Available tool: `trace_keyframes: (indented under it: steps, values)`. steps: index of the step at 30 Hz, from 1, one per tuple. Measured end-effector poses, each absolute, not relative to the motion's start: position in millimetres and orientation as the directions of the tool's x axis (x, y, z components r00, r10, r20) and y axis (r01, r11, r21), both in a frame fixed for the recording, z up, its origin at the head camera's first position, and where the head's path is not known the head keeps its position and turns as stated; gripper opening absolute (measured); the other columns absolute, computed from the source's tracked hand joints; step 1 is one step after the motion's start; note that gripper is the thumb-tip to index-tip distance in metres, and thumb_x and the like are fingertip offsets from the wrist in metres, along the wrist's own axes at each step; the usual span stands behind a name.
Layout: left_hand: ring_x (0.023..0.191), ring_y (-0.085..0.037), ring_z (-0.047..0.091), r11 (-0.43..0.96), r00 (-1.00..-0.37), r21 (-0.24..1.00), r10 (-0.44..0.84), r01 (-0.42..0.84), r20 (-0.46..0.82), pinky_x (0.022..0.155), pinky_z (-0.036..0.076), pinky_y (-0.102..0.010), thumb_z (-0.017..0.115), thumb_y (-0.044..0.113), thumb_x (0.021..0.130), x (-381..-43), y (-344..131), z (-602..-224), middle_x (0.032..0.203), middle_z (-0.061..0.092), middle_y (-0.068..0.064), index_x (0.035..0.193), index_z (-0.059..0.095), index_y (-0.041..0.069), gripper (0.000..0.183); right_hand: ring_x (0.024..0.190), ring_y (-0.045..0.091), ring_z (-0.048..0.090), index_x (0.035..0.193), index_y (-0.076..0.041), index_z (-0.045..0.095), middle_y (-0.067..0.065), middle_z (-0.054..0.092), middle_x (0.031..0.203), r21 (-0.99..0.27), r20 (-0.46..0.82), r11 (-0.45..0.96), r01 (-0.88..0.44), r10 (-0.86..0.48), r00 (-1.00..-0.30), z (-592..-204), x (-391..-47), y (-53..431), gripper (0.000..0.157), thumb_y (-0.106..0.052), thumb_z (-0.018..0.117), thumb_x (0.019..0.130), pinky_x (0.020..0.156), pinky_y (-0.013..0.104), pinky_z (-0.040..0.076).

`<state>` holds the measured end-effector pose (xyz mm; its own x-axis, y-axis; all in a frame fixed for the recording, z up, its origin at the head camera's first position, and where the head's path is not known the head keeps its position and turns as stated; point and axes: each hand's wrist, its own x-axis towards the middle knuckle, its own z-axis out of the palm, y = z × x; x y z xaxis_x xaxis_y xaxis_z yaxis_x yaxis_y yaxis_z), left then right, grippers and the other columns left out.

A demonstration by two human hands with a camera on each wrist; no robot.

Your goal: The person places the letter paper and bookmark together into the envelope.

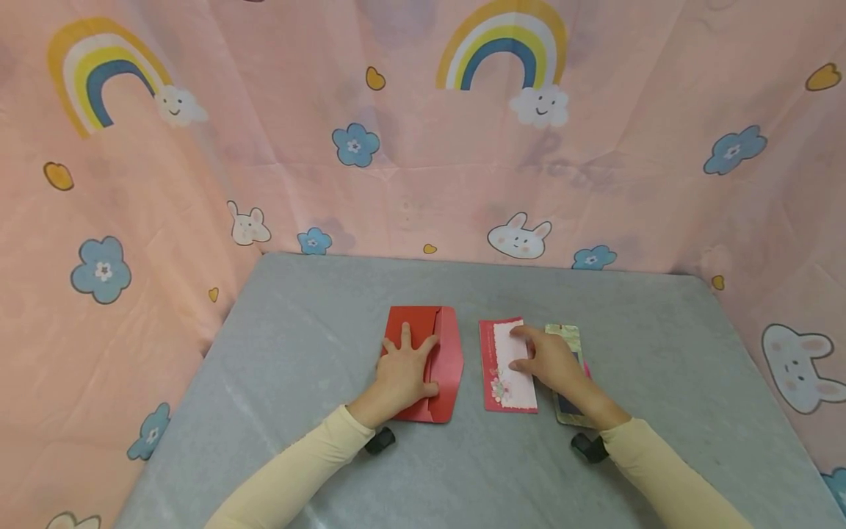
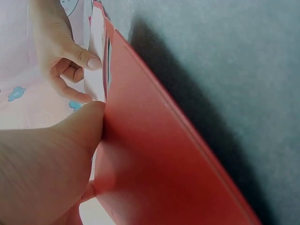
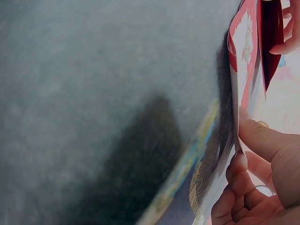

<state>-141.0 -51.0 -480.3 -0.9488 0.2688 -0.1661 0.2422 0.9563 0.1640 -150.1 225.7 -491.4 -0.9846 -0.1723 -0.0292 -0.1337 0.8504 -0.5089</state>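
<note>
My left hand (image 1: 401, 367) rests with fingers spread on a red envelope (image 1: 452, 356), its thumb near the crease of the flap at right. The left wrist view shows the envelope (image 2: 140, 154) from low down, a shadow beside its edge. My right hand (image 1: 551, 361) pinches the right edge of a pink-bordered white greeting card (image 1: 518, 386) printed with flowers. The thumb on top of the card (image 3: 236, 93) and curled fingers below show in the right wrist view. Partly under the right hand and wrist lies a gold-edged rectangular piece (image 1: 563, 334) with a dark middle.
The grey tabletop (image 1: 317, 308) extends around the papers. Black wrist straps (image 1: 380, 441) show at both cuffs. A pink printed curtain (image 1: 423, 184) borders the table at the back and both sides.
</note>
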Motion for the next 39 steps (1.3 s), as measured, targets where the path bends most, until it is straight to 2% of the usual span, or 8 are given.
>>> trace_keyframes:
  steps: [9, 18, 29, 39]
  values:
    - [0.13, -0.059, 0.043, 0.957, -0.949, 0.167, 0.266, 0.239, -0.169, 0.06, 0.06, -0.042, 0.078, 0.049, 0.078, -141.7, -50.9, -481.3, 0.16, 0.027, -0.026, 0.15, 0.037, 0.03, 0.085, 0.065, 0.015, 0.043, 0.129, -0.006, 0.062, 0.003, 0.049, 0.07, -0.525, -0.013, 0.837, -0.156, -0.192, -0.981, -491.9, -150.1, 230.1, 0.055, -0.021, 0.082, 0.08, 0.055, 0.023, 0.034]
    - [0.129, -0.059, 0.044, 0.956, -0.949, 0.166, 0.267, 0.24, -0.167, 0.062, 0.06, -0.043, 0.078, 0.049, 0.077, -141.4, -51.2, -481.8, 0.16, 0.028, -0.026, 0.15, 0.038, 0.03, 0.085, 0.063, 0.015, 0.043, 0.129, -0.005, 0.063, 0.003, 0.05, 0.071, -0.558, -0.026, 0.817, -0.145, -0.192, -0.981, -492.5, -151.3, 231.8, 0.052, -0.019, 0.08, 0.081, 0.051, 0.022, 0.035]
    - [0.129, -0.059, 0.044, 0.957, -0.951, 0.159, 0.269, 0.244, -0.156, 0.06, 0.06, -0.043, 0.078, 0.049, 0.077, -140.6, -50.9, -479.5, 0.159, 0.029, -0.026, 0.149, 0.039, 0.03, 0.084, 0.066, 0.014, 0.042, 0.127, -0.001, 0.065, 0.003, 0.048, 0.071, -0.579, -0.028, 0.802, -0.148, -0.2, -0.979, -492.5, -152.1, 232.6, 0.044, -0.014, 0.075, 0.086, 0.054, 0.023, 0.032]
    - [0.129, -0.059, 0.044, 0.956, -0.95, 0.163, 0.268, 0.242, -0.16, 0.06, 0.06, -0.043, 0.078, 0.049, 0.077, -141.0, -50.7, -479.8, 0.159, 0.029, -0.025, 0.15, 0.038, 0.03, 0.085, 0.067, 0.014, 0.044, 0.128, -0.001, 0.064, 0.003, 0.049, 0.071, -0.587, -0.038, 0.798, -0.139, -0.198, -0.979, -492.5, -151.8, 233.0, 0.043, -0.014, 0.073, 0.088, 0.055, 0.022, 0.034]
